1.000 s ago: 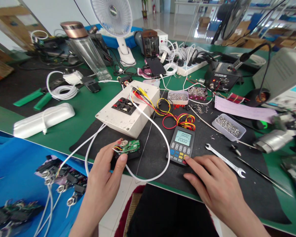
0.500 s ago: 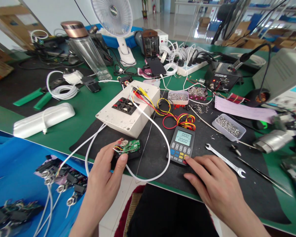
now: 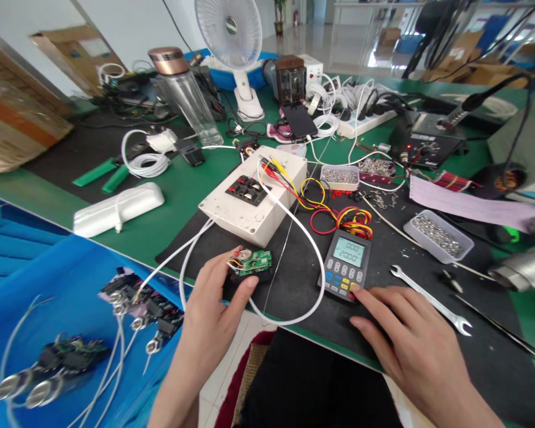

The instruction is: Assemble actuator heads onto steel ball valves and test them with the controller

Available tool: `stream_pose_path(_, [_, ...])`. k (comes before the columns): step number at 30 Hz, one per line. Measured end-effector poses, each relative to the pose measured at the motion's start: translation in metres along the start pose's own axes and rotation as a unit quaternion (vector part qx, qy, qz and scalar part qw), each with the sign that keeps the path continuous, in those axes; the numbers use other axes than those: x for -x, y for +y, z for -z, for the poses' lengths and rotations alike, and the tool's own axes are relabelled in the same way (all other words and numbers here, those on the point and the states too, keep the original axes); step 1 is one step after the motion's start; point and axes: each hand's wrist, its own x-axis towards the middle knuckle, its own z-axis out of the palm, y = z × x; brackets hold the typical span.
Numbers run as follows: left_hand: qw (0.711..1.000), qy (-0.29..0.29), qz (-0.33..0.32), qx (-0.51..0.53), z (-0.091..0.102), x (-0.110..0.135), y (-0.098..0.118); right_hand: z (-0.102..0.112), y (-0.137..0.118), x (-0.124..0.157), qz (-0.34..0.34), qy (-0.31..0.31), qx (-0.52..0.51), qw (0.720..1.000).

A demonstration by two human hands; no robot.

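My left hand (image 3: 214, 309) grips a small black unit topped by a green circuit board (image 3: 252, 262) with coloured wires, resting on the black mat (image 3: 294, 279). A white cable (image 3: 314, 261) loops from it round to the white test box (image 3: 254, 199). My right hand (image 3: 405, 333) lies flat on the mat, fingers spread, its index fingertip on a lower button of the grey handheld meter (image 3: 345, 264), whose screen shows digits. Red and yellow leads (image 3: 339, 217) run from the box toward the meter.
A spanner (image 3: 430, 300) lies right of the meter, with trays of screws (image 3: 437, 235) behind. A blue bin (image 3: 71, 321) of wired parts sits at my lower left. Farther back are a fan (image 3: 236, 35), a clear bottle (image 3: 187, 98), a soldering station (image 3: 428, 142) and green pliers (image 3: 102, 175).
The view has swung left, so everything sits farther right in the picture. Both hands keep the same hold on the board unit and the meter.
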Motion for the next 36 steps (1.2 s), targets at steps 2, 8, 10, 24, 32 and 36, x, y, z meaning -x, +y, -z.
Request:
stream_pose_path(2, [1.000,0.002,-0.005,-0.004,0.000,0.001,0.001,0.000,0.002,0.001,0.010,0.004,0.006,1.000])
stream_pose_path(8, [1.000,-0.003,0.014,0.008,0.004,0.003,0.007,-0.003,0.011,0.006,0.035,0.006,0.023,0.999])
stream_pose_path(10, [1.000,-0.004,0.017,0.016,0.004,0.003,0.009,-0.004,0.014,0.009,0.042,0.002,0.025,0.999])
stream_pose_path(24, [1.000,-0.001,0.010,0.029,0.004,0.006,0.008,-0.009,0.020,0.015,0.041,-0.007,0.019,0.999])
stream_pose_path(32, [0.999,-0.008,0.012,0.037,0.005,0.007,0.008,-0.017,0.029,0.025,0.033,-0.019,-0.008,0.999])
stream_pose_path(36, [0.999,-0.008,0.012,0.035,0.004,0.007,0.007,-0.019,0.030,0.026,0.029,-0.014,-0.010,0.999])
